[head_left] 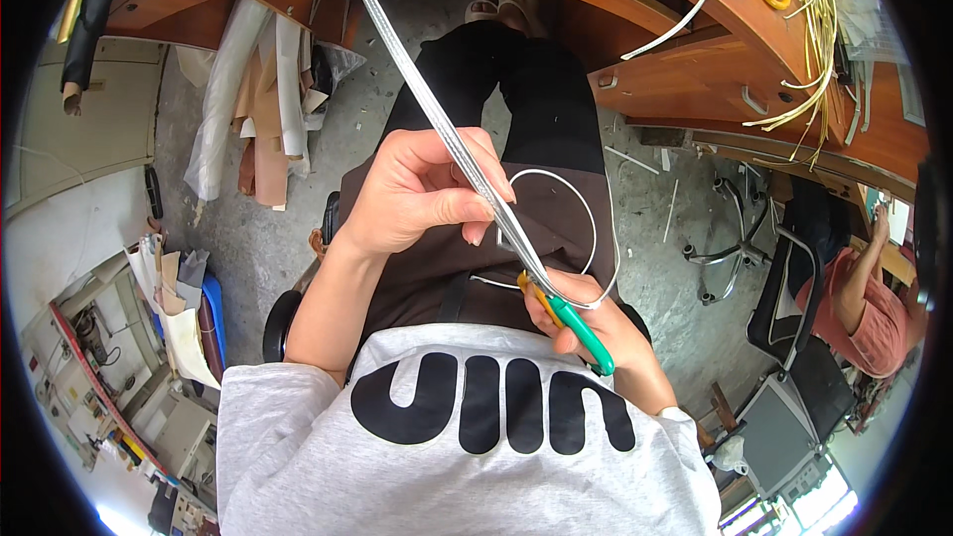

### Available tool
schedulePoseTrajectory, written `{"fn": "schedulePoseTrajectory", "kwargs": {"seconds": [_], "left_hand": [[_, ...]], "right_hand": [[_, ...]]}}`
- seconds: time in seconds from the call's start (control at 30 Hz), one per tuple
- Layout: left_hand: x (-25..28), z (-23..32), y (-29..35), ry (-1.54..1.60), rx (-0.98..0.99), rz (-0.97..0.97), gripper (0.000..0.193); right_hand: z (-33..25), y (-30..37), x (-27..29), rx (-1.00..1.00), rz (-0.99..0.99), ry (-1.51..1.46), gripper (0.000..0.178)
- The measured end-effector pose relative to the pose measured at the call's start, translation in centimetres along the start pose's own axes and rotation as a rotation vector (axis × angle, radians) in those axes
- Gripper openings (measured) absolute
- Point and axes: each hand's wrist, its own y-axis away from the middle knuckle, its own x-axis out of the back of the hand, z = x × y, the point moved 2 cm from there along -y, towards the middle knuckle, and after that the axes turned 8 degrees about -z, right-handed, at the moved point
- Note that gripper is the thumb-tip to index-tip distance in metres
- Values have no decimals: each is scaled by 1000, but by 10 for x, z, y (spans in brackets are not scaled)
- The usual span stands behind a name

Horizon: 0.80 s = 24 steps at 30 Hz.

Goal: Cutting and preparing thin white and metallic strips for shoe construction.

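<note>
Silver-grey strip bundle [412,74]: runs diagonally from the upper edge of the view, above the lap, down to the right hand. Left hand [407,189]: thumb and index finger pinch the bundle along its lower half; the remaining fingers curl beneath. Right hand [609,326]: fingers wrap around a green-handled hand tool [586,335] with a yellow part, at the bundle's lower end; the tool's working end cannot be made out. Loose white cord [595,228]: loops beside the bundle, over the brown garment [551,228] on the lap. Wooden workbench [685,89]: stands beyond the knees; gold strips [819,69] hang over its edge at right. Material rolls [223,99]: lean at left above the concrete floor [650,278]. Co-worker [864,308]: sits at far right, in a pink top.
</note>
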Motion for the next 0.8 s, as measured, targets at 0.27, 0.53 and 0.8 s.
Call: {"fn": "schedulePoseTrajectory", "kwargs": {"seconds": [0.27, 0.53, 0.8], "left_hand": [[2, -6, 0, 80, -29, 18, 14], [-1, -2, -1, 52, -63, 23, 16], [9, 10, -3, 60, -129, 3, 19]], "right_hand": [[5, 4, 0, -76, 33, -28, 73], [-2, 4, 2, -53, 24, 2, 52], [-4, 5, 6, -40, -30, -29, 45]]}}
